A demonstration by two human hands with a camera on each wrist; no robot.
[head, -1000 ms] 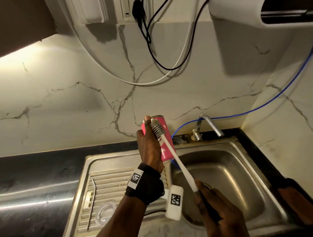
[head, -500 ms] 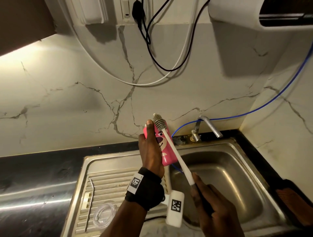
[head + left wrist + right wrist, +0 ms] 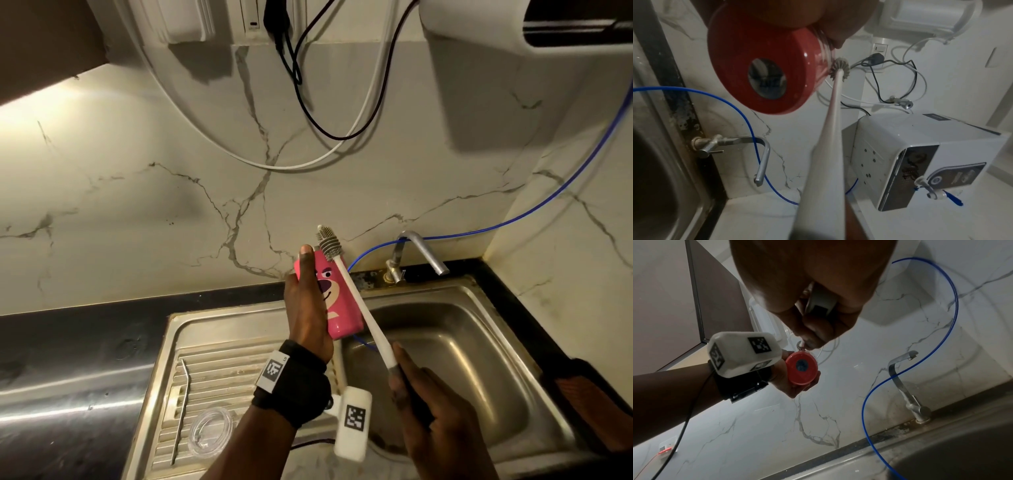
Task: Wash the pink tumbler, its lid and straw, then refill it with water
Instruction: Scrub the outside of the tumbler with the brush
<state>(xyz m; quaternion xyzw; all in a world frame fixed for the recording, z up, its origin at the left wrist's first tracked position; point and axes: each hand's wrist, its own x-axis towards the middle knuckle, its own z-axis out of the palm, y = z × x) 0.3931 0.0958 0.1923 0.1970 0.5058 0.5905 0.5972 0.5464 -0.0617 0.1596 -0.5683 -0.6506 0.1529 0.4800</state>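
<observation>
Pink, with a bear face printed on its side, the tumbler (image 3: 337, 301) sits in my left hand (image 3: 310, 305), fingers wrapped round its body and the thumb lying up along its side. I hold it tilted above the near-left edge of the sink (image 3: 479, 359) basin, base toward me. My right hand (image 3: 442, 421), nearer and lower, grips the dark end of the bottle brush (image 3: 359, 301); its white shaft runs up across the tumbler and the grey bristles lie against the far end. On the draining board to the left lie the clear lid (image 3: 210, 435) and the metal straw (image 3: 180, 411), apart. Beyond stands the tap (image 3: 419, 250), with a blue hose (image 3: 513, 222) along the marble wall.
</observation>
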